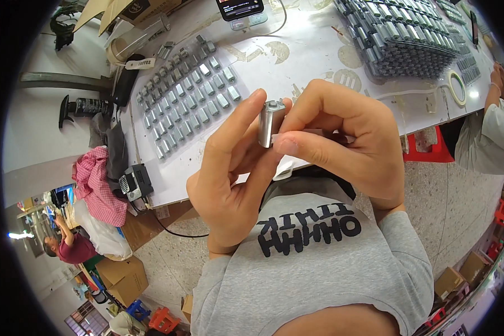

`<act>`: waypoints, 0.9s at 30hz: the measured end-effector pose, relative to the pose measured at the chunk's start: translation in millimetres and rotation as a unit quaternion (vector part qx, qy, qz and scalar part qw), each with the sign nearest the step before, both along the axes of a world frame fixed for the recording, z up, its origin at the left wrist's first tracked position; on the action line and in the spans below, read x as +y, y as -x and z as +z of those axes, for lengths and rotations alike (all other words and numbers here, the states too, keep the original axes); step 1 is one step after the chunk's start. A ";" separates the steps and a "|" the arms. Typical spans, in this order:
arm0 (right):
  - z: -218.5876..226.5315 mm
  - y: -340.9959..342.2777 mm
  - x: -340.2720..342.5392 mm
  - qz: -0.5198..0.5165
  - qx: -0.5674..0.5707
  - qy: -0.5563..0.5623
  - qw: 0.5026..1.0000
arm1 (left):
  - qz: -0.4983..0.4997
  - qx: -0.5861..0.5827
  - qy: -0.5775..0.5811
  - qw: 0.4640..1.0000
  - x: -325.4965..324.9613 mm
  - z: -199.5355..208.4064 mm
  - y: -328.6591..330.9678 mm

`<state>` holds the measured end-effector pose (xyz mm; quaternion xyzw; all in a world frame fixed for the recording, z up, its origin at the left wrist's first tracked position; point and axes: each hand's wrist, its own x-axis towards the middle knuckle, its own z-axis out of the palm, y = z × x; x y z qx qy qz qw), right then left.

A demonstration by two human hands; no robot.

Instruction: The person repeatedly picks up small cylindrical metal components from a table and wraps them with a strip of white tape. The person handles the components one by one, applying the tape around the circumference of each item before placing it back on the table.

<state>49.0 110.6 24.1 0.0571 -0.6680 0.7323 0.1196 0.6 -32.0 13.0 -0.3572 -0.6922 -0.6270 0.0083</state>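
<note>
Dozens of small silver pieces (pixel 180 89) lie in slanting rows on the left of the white surface (pixel 313 42). Right of them, the left hand (pixel 224 176) grips an upright silver cylinder (pixel 267 127) over the surface's near edge. The right hand (pixel 355 140) has thumb and index finger bunched at the cylinder's lower right side; whether they pinch anything cannot be told. The step seems to be close finger work on this piece; the next move probably calls for a steady left grip. Far right, stacked trays (pixel 400 47) hold similar pieces.
</note>
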 end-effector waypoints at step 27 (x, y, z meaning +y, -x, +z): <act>16.1 4.2 2.4 0.062 -0.073 0.020 0.995 | 0.035 0.054 0.005 0.998 -6.1 6.7 0.8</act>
